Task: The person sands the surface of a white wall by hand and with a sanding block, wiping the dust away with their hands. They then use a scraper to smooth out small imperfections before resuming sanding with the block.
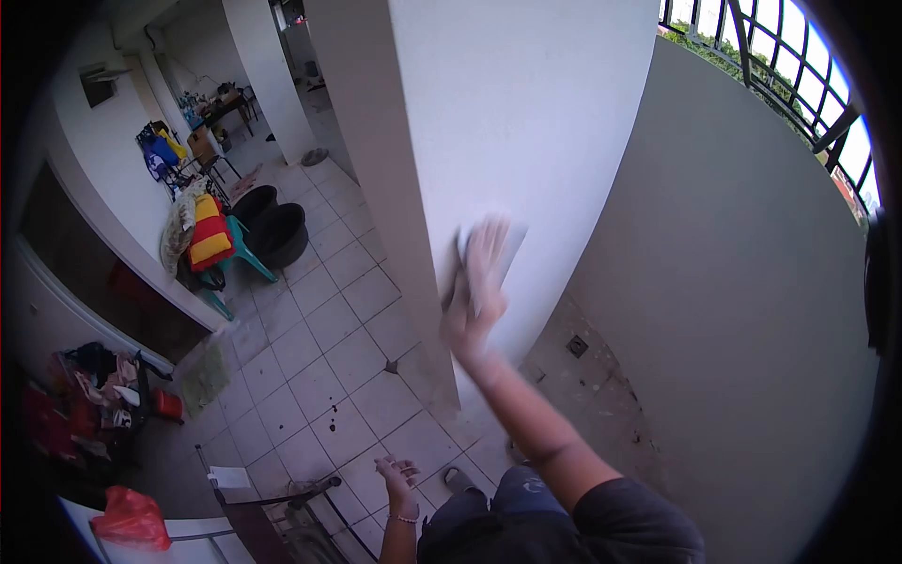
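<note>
My right hand (481,273) is raised against a white pillar (507,122), blurred by motion. Under its fingers lies a flat grey sheet that looks like sandpaper (513,246), pressed to the pillar's face near the left corner. White dust seems to coat the fingers and wrist. Low in front of my body, my left hand (399,473) hangs in the air with its fingers apart and nothing in it; a beaded bracelet circles that wrist.
A grey wall (733,244) with a barred opening (770,56) rises on the right. At left stand a green chair (246,252) with cushions, black tubs (279,235) and a clothes pile (108,385). A metal-framed chair (272,517) is near my left hand. Tiled floor (348,348) surrounds the pillar.
</note>
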`<state>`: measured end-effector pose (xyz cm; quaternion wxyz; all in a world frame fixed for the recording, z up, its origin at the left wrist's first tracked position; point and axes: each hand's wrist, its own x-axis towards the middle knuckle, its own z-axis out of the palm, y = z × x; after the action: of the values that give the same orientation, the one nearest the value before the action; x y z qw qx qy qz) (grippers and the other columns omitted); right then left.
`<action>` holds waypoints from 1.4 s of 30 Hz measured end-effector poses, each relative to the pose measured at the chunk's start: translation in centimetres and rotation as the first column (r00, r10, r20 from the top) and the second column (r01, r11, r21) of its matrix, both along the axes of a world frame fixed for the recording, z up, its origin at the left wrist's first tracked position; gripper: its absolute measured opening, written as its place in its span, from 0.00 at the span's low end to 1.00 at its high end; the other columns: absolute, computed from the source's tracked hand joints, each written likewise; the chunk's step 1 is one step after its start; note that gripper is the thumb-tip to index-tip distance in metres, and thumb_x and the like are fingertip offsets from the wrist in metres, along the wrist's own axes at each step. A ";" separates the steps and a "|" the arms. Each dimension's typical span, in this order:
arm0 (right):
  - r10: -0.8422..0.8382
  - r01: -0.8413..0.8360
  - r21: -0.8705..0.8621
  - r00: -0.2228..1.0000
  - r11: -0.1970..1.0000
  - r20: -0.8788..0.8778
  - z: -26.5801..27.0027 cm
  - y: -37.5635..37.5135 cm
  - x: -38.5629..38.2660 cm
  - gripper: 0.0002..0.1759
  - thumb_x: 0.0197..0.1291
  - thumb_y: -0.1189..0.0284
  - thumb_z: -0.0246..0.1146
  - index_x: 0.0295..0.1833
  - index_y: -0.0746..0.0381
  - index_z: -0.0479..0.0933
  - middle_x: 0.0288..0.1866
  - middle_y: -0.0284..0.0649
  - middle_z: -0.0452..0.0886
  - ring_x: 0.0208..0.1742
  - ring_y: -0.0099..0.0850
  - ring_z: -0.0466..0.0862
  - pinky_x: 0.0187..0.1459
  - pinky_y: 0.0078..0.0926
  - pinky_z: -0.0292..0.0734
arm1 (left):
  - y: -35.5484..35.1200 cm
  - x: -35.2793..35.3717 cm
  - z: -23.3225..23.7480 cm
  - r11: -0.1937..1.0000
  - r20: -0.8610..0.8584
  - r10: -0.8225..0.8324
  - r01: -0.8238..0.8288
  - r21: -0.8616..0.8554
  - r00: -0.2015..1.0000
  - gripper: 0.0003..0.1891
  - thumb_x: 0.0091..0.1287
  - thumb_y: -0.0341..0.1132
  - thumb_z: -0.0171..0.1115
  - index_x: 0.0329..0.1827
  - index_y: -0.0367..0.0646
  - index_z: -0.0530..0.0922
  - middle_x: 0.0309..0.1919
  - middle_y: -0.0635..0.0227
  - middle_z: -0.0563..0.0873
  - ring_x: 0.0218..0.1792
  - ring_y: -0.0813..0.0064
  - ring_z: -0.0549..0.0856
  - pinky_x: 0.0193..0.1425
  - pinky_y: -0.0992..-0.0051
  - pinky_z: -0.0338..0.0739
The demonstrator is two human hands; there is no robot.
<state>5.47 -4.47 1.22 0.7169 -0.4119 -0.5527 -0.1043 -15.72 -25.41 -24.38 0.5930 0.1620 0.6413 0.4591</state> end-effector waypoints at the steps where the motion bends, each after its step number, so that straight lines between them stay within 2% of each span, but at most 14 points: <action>1: -0.013 0.012 0.082 1.000 0.997 0.009 3.8 1.0 1.0 0.30 0.62 0.89 0.47 0.71 0.72 0.68 0.75 0.60 0.65 0.80 0.56 0.56 0.77 0.51 0.48 | 0.3 0.2 0.6 1.000 0.038 0.004 -0.005 0.011 0.999 0.37 0.73 0.72 0.31 0.61 0.45 0.64 0.37 0.65 0.80 0.34 0.72 0.80 0.42 0.71 0.69; 4: -0.073 0.065 0.224 0.997 0.972 0.028 11.3 2.8 3.3 0.30 0.64 0.89 0.48 0.73 0.71 0.66 0.76 0.55 0.65 0.80 0.54 0.55 0.78 0.50 0.48 | 0.3 1.2 2.1 0.988 0.043 0.010 -0.017 0.153 0.999 0.35 0.74 0.70 0.31 0.60 0.46 0.65 0.37 0.66 0.78 0.35 0.74 0.78 0.44 0.73 0.68; 6: -0.071 0.056 0.159 0.993 0.986 0.089 8.4 2.2 3.0 0.30 0.63 0.90 0.48 0.72 0.71 0.66 0.76 0.56 0.65 0.80 0.54 0.57 0.78 0.51 0.49 | 0.4 2.0 3.1 0.977 0.025 0.102 -0.105 0.184 0.994 0.33 0.76 0.68 0.31 0.57 0.46 0.66 0.37 0.67 0.77 0.35 0.74 0.77 0.43 0.73 0.68; 10: -0.024 0.022 -0.216 1.000 0.976 -0.009 -12.7 -2.0 0.8 0.30 0.64 0.87 0.48 0.74 0.72 0.64 0.76 0.61 0.63 0.80 0.53 0.58 0.76 0.42 0.56 | 1.1 2.7 5.1 0.926 -0.064 0.255 -0.224 0.305 0.965 0.24 0.78 0.60 0.38 0.54 0.48 0.67 0.39 0.68 0.76 0.36 0.75 0.75 0.42 0.74 0.67; 13: 0.047 -0.325 -0.798 0.935 0.507 -0.351 -27.0 -12.7 0.7 0.34 0.64 0.86 0.43 0.77 0.62 0.62 0.79 0.55 0.60 0.81 0.54 0.55 0.76 0.37 0.55 | 2.3 3.4 5.0 0.901 -0.245 0.185 -0.065 0.430 0.952 0.18 0.77 0.45 0.48 0.58 0.40 0.65 0.49 0.60 0.75 0.46 0.68 0.76 0.51 0.66 0.70; 15: -0.409 -0.200 -0.914 0.846 0.353 -0.343 -36.1 -16.0 3.4 0.33 0.66 0.84 0.45 0.77 0.59 0.62 0.79 0.52 0.62 0.79 0.56 0.58 0.74 0.37 0.60 | 4.4 4.4 9.3 0.765 -0.653 0.203 0.298 0.571 0.729 0.20 0.74 0.39 0.52 0.62 0.37 0.65 0.55 0.56 0.73 0.54 0.62 0.75 0.57 0.62 0.71; 17: -0.468 -0.091 -0.916 0.837 0.390 -0.283 -37.6 -15.5 7.8 0.31 0.71 0.81 0.48 0.79 0.54 0.61 0.75 0.47 0.69 0.77 0.41 0.66 0.72 0.27 0.60 | 7.2 5.6 15.3 0.607 -0.843 0.284 0.595 0.526 0.456 0.26 0.71 0.34 0.55 0.69 0.33 0.62 0.63 0.50 0.68 0.63 0.54 0.70 0.65 0.57 0.67; 22: -0.297 -0.095 -0.872 0.918 0.481 -0.263 -28.6 -12.6 16.9 0.29 0.73 0.77 0.50 0.78 0.56 0.61 0.76 0.51 0.66 0.79 0.44 0.61 0.74 0.31 0.58 | 16.5 10.8 28.1 0.076 -0.606 0.715 0.823 0.563 0.349 0.38 0.70 0.40 0.56 0.79 0.33 0.54 0.75 0.44 0.59 0.78 0.44 0.53 0.80 0.49 0.50; 28: -0.437 0.105 -0.818 0.880 0.565 -0.188 -25.4 -17.1 21.0 0.28 0.72 0.77 0.50 0.77 0.61 0.63 0.78 0.46 0.65 0.79 0.43 0.62 0.74 0.29 0.58 | 21.3 20.5 42.5 0.582 -0.462 0.801 0.678 0.450 -0.381 0.42 0.72 0.60 0.50 0.83 0.48 0.50 0.83 0.60 0.48 0.82 0.53 0.48 0.82 0.52 0.44; 30: -0.437 0.066 -0.874 0.882 0.481 -0.175 -26.7 -20.7 21.4 0.28 0.72 0.76 0.50 0.76 0.63 0.63 0.78 0.47 0.66 0.79 0.43 0.64 0.73 0.28 0.59 | 24.9 23.9 43.7 0.694 -0.271 0.707 0.569 0.441 -0.653 0.47 0.67 0.69 0.46 0.83 0.52 0.50 0.83 0.62 0.46 0.82 0.60 0.46 0.80 0.49 0.27; 35: -0.592 0.053 -0.958 0.795 0.283 -0.131 -34.1 -30.4 22.8 0.27 0.71 0.74 0.50 0.74 0.65 0.65 0.73 0.54 0.70 0.74 0.44 0.70 0.71 0.29 0.62 | 26.2 27.7 41.5 0.705 -0.138 0.699 0.645 0.294 -0.701 0.44 0.71 0.64 0.44 0.83 0.46 0.47 0.83 0.60 0.45 0.83 0.57 0.43 0.83 0.55 0.34; 38: -0.668 0.062 -0.976 0.738 0.209 -0.096 -34.0 -34.4 24.4 0.26 0.71 0.78 0.49 0.74 0.66 0.67 0.75 0.54 0.68 0.76 0.44 0.68 0.71 0.29 0.61 | 27.1 30.0 35.0 0.710 -0.055 0.704 0.701 0.067 -0.708 0.43 0.74 0.62 0.41 0.83 0.44 0.46 0.83 0.59 0.45 0.83 0.58 0.45 0.82 0.55 0.34; 41: -0.700 0.087 -0.889 0.652 0.449 -0.290 -33.1 -37.9 27.0 0.26 0.70 0.80 0.47 0.73 0.69 0.67 0.79 0.55 0.62 0.78 0.45 0.65 0.72 0.30 0.60 | 27.6 31.5 27.7 0.706 0.057 0.707 0.701 -0.100 -0.705 0.39 0.76 0.56 0.39 0.83 0.42 0.46 0.83 0.59 0.46 0.83 0.58 0.45 0.82 0.54 0.36; 42: -0.727 0.141 -0.909 0.652 0.393 -0.213 -32.9 -38.6 27.8 0.26 0.70 0.80 0.47 0.73 0.69 0.67 0.79 0.56 0.59 0.78 0.46 0.63 0.73 0.31 0.59 | 27.6 31.6 25.6 0.703 0.080 0.710 0.697 -0.141 -0.700 0.39 0.76 0.54 0.40 0.83 0.41 0.46 0.83 0.59 0.46 0.83 0.58 0.45 0.82 0.54 0.37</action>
<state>33.30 -43.11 -31.64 0.5018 -0.8466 -0.1409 0.1081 15.86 2.23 1.19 0.6674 -0.6708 -0.3213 -0.0367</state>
